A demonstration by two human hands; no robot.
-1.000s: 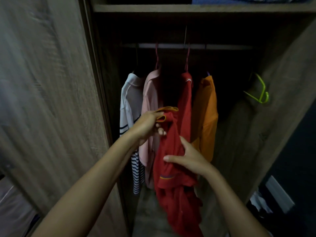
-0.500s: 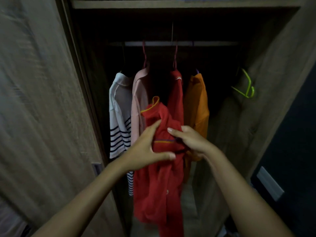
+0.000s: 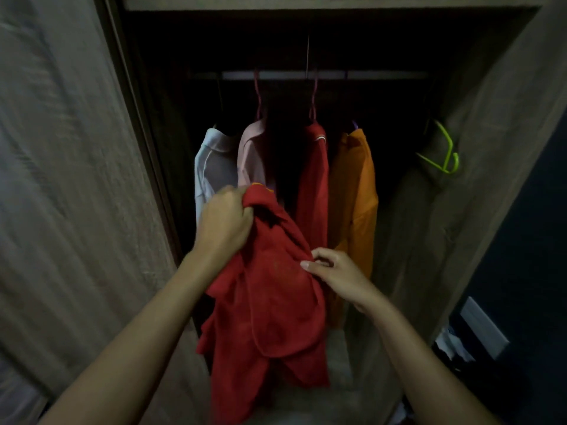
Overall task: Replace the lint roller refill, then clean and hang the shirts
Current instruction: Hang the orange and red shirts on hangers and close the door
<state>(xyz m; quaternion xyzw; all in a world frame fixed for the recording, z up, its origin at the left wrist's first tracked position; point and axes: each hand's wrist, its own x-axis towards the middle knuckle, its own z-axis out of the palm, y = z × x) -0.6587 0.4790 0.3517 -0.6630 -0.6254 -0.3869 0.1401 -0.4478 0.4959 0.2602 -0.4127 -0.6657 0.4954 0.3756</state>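
Note:
I hold a loose red shirt [image 3: 273,302] in front of an open wardrobe. My left hand [image 3: 224,222] is closed on its top edge near the collar, bunching the cloth. My right hand [image 3: 334,273] pinches the fabric at the shirt's right side. Behind it, several shirts hang from the rail [image 3: 306,75]: a white one [image 3: 211,167], a pink one [image 3: 253,154], a red one [image 3: 313,179] and an orange one [image 3: 354,191]. No lint roller is in view.
An empty green hanger [image 3: 445,151] hangs at the wardrobe's right inner wall. The wooden wardrobe door [image 3: 70,179] stands close on the left. A shelf edge [image 3: 306,1] runs above the rail. Loose white items [image 3: 451,345] lie on the floor at right.
My left hand has moved up from the shirt's middle and now grips its top edge. My right hand dropped lower on the right side. The shirt hangs more spread out.

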